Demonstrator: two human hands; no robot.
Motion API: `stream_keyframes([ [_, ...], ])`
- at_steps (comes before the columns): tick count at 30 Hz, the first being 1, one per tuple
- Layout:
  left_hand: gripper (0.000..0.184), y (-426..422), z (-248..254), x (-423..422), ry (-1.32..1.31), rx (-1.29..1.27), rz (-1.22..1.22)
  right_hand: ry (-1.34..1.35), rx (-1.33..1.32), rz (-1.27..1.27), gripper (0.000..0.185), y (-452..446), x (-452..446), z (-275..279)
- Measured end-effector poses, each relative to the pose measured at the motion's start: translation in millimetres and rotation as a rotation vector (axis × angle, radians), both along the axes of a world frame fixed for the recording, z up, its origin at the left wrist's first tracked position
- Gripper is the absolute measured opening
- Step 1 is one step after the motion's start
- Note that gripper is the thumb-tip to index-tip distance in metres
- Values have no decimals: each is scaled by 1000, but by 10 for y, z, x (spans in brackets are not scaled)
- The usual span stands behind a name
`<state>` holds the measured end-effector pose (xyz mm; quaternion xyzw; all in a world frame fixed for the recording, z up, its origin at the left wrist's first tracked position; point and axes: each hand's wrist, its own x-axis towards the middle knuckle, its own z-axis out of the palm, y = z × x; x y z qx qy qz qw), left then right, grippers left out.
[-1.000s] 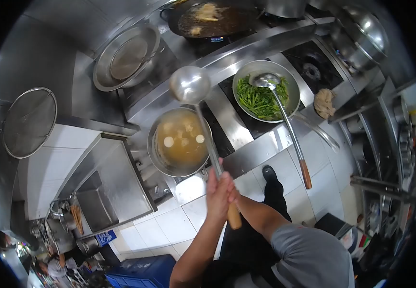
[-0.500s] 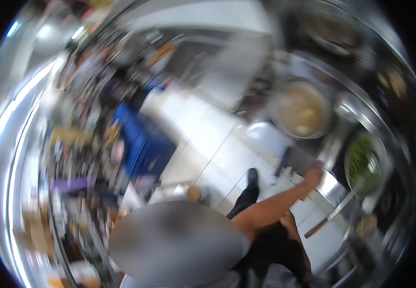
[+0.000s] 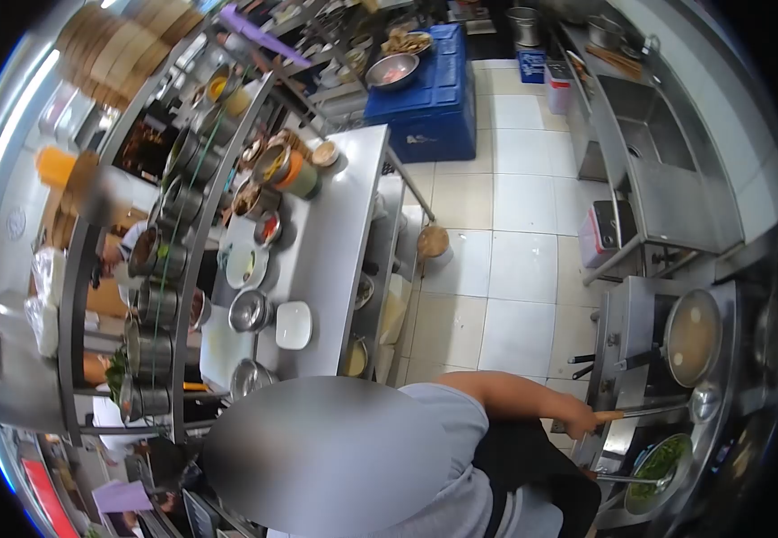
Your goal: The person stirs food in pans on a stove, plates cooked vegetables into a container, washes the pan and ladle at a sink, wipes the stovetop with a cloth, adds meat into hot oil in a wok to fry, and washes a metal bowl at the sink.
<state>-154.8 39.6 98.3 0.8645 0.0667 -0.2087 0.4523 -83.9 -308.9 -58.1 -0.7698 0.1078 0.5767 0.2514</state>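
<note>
My left hand [image 3: 577,418] is closed around the wooden handle of a ladle [image 3: 658,410], stretched out over the stove edge. Its round metal bowl rests near the pan [image 3: 692,336] of pale brownish liquid. Below the ladle, a wok [image 3: 680,457] holds green leafy vegetables [image 3: 661,461]. A second long-handled metal tool [image 3: 631,479] reaches into the greens, its brown handle end close to my dark apron. My right hand is hidden, so I cannot see whether it holds that handle.
A steel prep table [image 3: 339,215] with bowls and containers stands across the aisle, beside a shelf [image 3: 193,242] of metal pots. A blue cooler box [image 3: 438,99] carries a bowl. At the upper right is a sink [image 3: 649,125]. A round wooden stool [image 3: 434,240] stands on the tiles.
The view has swung round and sharpened. My left hand, which was blurred beside the stove, now grips the ladle. The long-handled tool now lies nearly level, with its far end in the greens.
</note>
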Motion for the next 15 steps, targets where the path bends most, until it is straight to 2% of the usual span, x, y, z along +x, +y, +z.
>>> stream_keyframes([
  [2,41,46,13,-450,-4,-20,79,-21,-23,32,35,-64,19,85],
  [4,42,146,40,-859,103,-36,64,-35,-41,57,35,-105,1,187],
  [5,42,100,-139,-1008,95,-43,83,-43,-51,62,34,-126,-17,219],
  [7,40,-51,-686,-1341,96,-19,326,-53,-67,65,33,-188,-84,341],
  [8,40,-93,-803,-1492,93,-27,332,-58,-77,62,33,-232,-126,376],
  [11,41,-279,-939,-1847,18,-66,429,-67,-99,54,33,-428,-183,459],
  [13,31,-381,-908,-1992,27,-137,557,-67,-103,33,32,-595,-221,500],
  [14,28,-402,-880,-1978,99,-137,529,-66,-100,13,32,-686,-253,507],
  [15,27,-441,-984,-1975,65,-66,452,-66,-92,-9,32,-775,-286,537],
])
